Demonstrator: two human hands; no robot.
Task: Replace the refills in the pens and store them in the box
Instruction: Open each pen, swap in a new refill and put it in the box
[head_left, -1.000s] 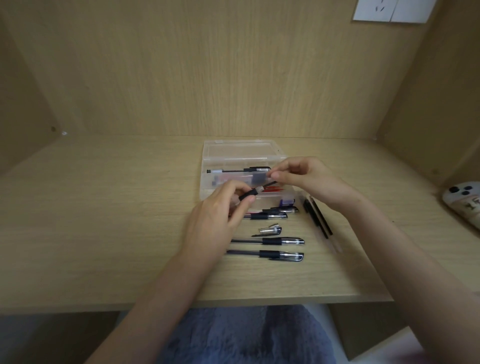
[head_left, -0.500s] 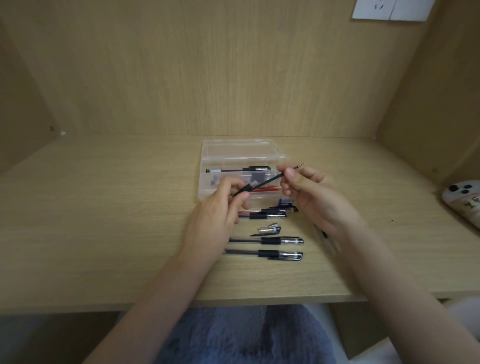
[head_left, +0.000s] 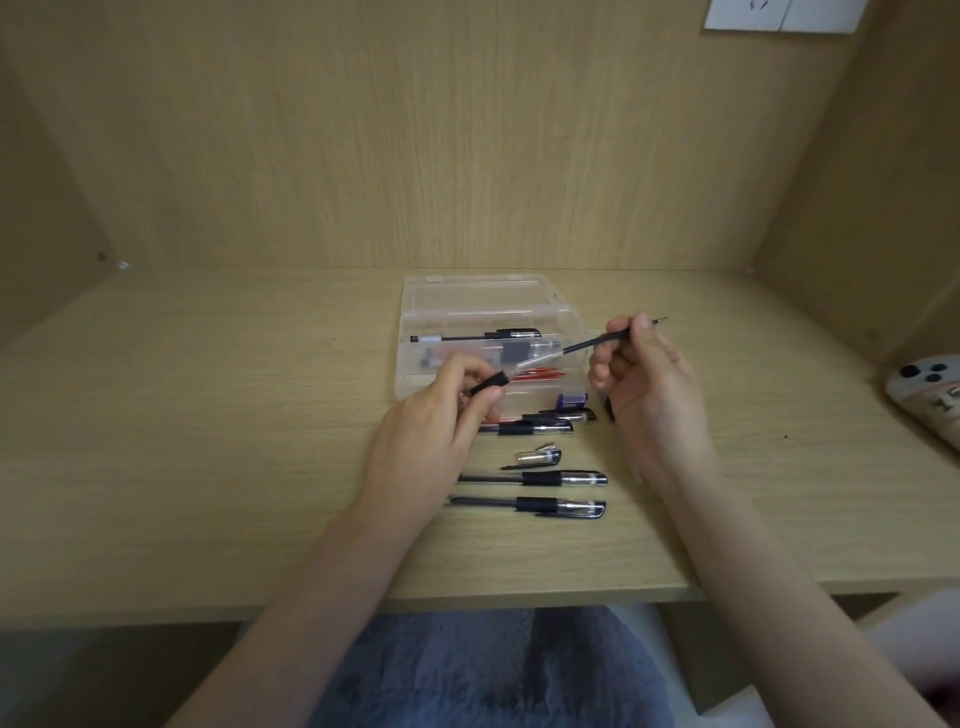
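**Clerk:** Entry one, the hands?

**Checker:** The left hand (head_left: 441, 415) is near centre, above the tabletop (head_left: 208, 441). Its grip is clenched round the black rubber sleeve of a clear pen barrel (head_left: 524, 366). The right hand (head_left: 644, 374) is just to the right and a little higher. Its grip is a pinch on a dark refill (head_left: 597, 340), close to the metal tip, which points far and right.

**Clerk:** Refill and barrel, relation?

**Checker:** One slanted line, low at left and high at right. The refill's lower end sits in the barrel's open mouth. Both are held in front of the box.

**Clerk:** The box?

**Checker:** A clear plastic box (head_left: 415, 364) at mid-tabletop, lid laid open on the far side. Inside are a black pen (head_left: 483, 336) lying left to right toward the far wall and red refills (head_left: 540, 373) toward the near wall.

**Clerk:** Loose on the tabletop?

**Checker:** All of these lie left to right.
- The first pen (head_left: 566, 415) and second pen (head_left: 535, 428) lie close together just near of the box, partly behind the left hand.
- A loose cap (head_left: 540, 457) comes next.
- The third pen (head_left: 540, 478) and fourth pen (head_left: 535, 505) lie parallel, nearest the person.
- A small purple piece (head_left: 571, 401) sits by the box's near right corner.

**Clerk:** Sundries?

**Checker:** A phone (head_left: 924, 395) at the right edge, lenses up. A white wall plate (head_left: 779, 13) at top right. Blue-grey fabric (head_left: 467, 670) below the tabletop's near edge.
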